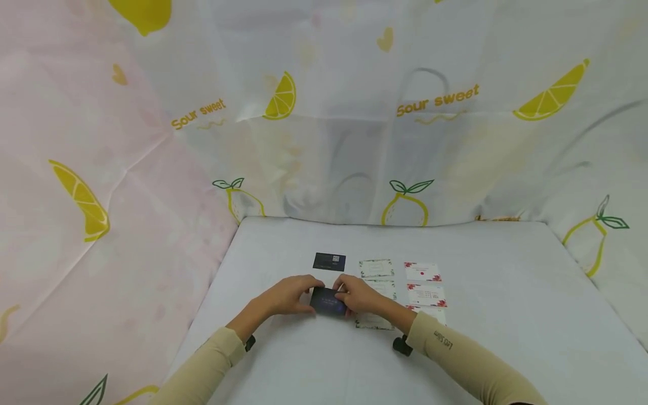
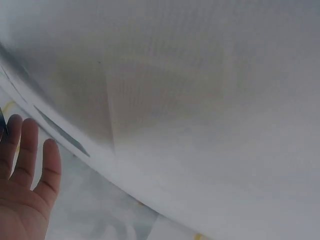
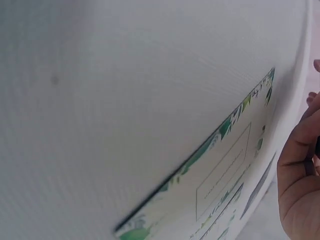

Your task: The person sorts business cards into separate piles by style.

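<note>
Gripping one dark blue card (image 1: 328, 305) between them: left hand (image 1: 291, 295) on its left side, right hand (image 1: 358, 293) pinching its right! Forearms (image 1: 463, 351) angle inward from the near side. Just beyond, one black QR-code card (image 1: 324, 261); rightward, three leaf-bordered cards (image 1: 376, 268), then three red-flowered cards (image 1: 424, 272), columns on white cloth (image 1: 506, 275).

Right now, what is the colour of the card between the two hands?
The card is dark blue; it shows best in the head view.
</note>
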`<state>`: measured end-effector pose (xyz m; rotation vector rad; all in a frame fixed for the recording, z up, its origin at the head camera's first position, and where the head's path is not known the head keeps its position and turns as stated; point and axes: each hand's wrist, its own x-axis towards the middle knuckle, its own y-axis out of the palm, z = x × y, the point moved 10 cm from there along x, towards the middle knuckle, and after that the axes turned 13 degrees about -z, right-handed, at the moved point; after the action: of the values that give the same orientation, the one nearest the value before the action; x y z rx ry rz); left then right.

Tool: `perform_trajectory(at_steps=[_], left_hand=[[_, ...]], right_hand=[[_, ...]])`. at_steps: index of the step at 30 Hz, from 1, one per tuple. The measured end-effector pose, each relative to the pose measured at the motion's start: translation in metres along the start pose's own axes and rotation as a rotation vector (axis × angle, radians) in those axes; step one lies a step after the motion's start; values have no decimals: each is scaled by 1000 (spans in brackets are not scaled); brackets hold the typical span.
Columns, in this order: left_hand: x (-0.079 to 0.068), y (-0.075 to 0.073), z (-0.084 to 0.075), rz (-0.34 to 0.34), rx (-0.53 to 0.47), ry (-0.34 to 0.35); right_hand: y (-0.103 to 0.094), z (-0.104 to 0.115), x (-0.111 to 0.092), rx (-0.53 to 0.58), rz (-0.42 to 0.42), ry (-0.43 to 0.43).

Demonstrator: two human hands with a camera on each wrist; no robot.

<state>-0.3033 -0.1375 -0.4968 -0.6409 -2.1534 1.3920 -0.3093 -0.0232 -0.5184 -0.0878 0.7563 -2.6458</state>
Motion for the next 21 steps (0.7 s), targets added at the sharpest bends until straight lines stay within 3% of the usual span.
perform_trajectory(at_steps=[6, 16, 21], left_hand=[[3, -1, 2, -2, 34, 19], [11, -10, 14, -62, 77, 13], [15, -7, 20, -61, 82, -5]], right_hand=[[-6, 1, 3, -58, -40, -37], [-13, 17, 5, -340, -138, -244], [-16, 15, 7, -357, -177, -246]])
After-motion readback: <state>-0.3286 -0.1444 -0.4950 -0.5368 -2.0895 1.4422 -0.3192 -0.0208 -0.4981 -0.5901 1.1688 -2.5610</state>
